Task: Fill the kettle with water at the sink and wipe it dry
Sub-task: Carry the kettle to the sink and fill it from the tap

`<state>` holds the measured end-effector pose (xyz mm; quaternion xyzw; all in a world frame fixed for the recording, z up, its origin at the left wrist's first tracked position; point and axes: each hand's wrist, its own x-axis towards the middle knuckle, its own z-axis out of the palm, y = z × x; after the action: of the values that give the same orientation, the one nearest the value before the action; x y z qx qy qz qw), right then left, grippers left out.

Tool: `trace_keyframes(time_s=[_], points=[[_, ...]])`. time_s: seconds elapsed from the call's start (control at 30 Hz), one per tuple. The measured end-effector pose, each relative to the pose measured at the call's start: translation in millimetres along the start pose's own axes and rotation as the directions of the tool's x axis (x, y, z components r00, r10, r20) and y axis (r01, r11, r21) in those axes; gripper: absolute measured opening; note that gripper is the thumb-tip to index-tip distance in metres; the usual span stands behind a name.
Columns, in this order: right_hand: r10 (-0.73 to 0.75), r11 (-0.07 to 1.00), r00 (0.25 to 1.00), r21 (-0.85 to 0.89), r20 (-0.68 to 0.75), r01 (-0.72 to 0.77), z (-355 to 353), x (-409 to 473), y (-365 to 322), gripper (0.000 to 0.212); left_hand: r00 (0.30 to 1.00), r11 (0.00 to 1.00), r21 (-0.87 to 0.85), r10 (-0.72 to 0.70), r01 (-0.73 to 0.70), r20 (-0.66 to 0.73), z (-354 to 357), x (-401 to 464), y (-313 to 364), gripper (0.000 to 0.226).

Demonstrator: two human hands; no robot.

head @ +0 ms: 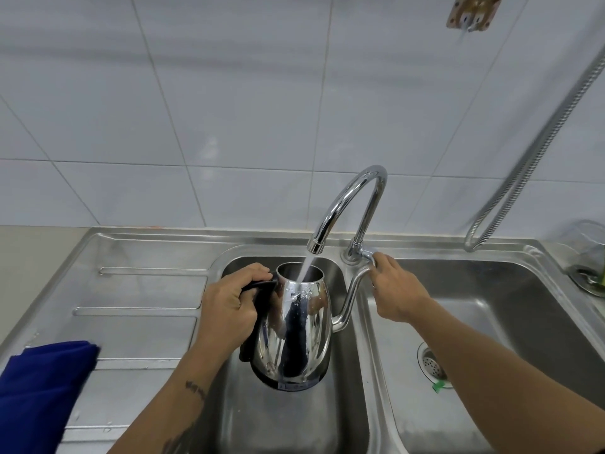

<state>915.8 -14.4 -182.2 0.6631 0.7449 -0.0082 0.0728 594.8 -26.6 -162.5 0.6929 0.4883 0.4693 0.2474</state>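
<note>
A shiny steel kettle with a thin curved spout and black handle hangs upright over the left basin of the sink. My left hand is shut on the kettle's handle. Water streams from the chrome gooseneck faucet straight into the kettle's open top. My right hand grips the faucet lever at the tap's base, just right of the kettle's spout. A blue cloth lies on the drainboard at the lower left.
The right basin has a drain strainer with a green scrap beside it. A flexible metal hose hangs down the tiled wall at the right. A glass item stands at the far right rim.
</note>
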Motion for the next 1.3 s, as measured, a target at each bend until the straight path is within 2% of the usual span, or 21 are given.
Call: trace_keyframes(time_s=[0.23, 0.33, 0.4, 0.5, 0.6, 0.7, 0.8, 0.9, 0.97, 1.0, 1.07, 1.13, 1.17, 1.23, 1.3], points=[[-0.115, 0.993, 0.987, -0.007, -0.111, 0.115, 6, 2, 16, 0.046, 0.999, 0.999, 0.039, 0.012, -0.011, -0.031, 0, -1, -8, 0.049], [-0.179, 0.983, 0.963, -0.004, -0.202, 0.182, 1, 2, 23, 0.035, 0.999, 0.999, 0.042, 0.02, -0.018, -0.033, 0, 0, -8, 0.047], [-0.093, 0.99, 0.961, 0.081, -0.261, 0.118, -8, 7, 24, 0.027, 0.999, 0.999, 0.043, 0.033, -0.032, -0.028, -1, 0, -7, 0.047], [0.21, 0.932, 0.936, 0.347, -0.284, -0.104, -29, 27, 25, 0.017, 0.998, 0.998, 0.043, 0.05, -0.049, -0.024, -1, -2, -4, 0.047], [0.422, 0.777, 0.895, 0.566, -0.145, -0.275, -51, 45, 26, 0.017, 0.999, 0.999, 0.029, 0.039, -0.038, -0.027, -3, -4, 2, 0.049], [0.505, 0.696, 0.862, 0.605, -0.03, -0.387, -61, 56, 22, 0.02, 0.999, 0.999, 0.038, 0.035, -0.034, -0.041, -4, -6, 9, 0.05], [0.523, 0.683, 0.852, 0.614, -0.034, -0.395, -62, 53, 13, 0.025, 0.998, 0.999, 0.036, 0.032, -0.03, -0.058, -5, -11, 19, 0.051], [0.53, 0.725, 0.82, 0.618, -0.219, -0.304, -64, 29, 3, 0.035, 0.997, 0.999, 0.037, 0.022, -0.019, -0.079, -11, -19, 32, 0.051], [0.496, 0.708, 0.83, 0.671, -0.254, -0.218, -67, 5, -4, 0.033, 0.994, 0.999, 0.043, 0.026, -0.022, -0.104, -16, -26, 44, 0.054], [0.481, 0.662, 0.853, 0.722, -0.205, -0.2, -67, -8, -7, 0.03, 0.993, 0.999, 0.049, 0.024, -0.018, -0.116, -19, -29, 50, 0.056], [0.413, 0.494, 0.911, 0.836, 0.017, -0.24, -67, -37, -14, 0.028, 0.99, 0.999, 0.048, 0.007, 0.0, -0.138, -23, -38, 62, 0.055], [0.227, 0.267, 0.931, 0.9, 0.288, -0.343, -64, -67, -21, 0.031, 0.987, 0.999, 0.03, -0.021, 0.026, -0.157, -28, -46, 71, 0.052], [0.121, 0.182, 0.919, 0.902, 0.374, -0.391, -63, -78, -25, 0.033, 0.985, 0.999, 0.024, -0.036, 0.04, -0.167, -30, -50, 75, 0.05], [-0.024, 0.079, 0.904, 0.902, 0.427, -0.424, -62, -95, -36, 0.034, 0.982, 0.998, 0.019, -0.051, 0.056, -0.182, -33, -56, 83, 0.05], [-0.07, 0.006, 0.908, 0.911, 0.412, -0.413, -61, -104, -50, 0.034, 0.979, 0.999, 0.017, -0.045, 0.049, -0.198, -35, -63, 90, 0.05]])
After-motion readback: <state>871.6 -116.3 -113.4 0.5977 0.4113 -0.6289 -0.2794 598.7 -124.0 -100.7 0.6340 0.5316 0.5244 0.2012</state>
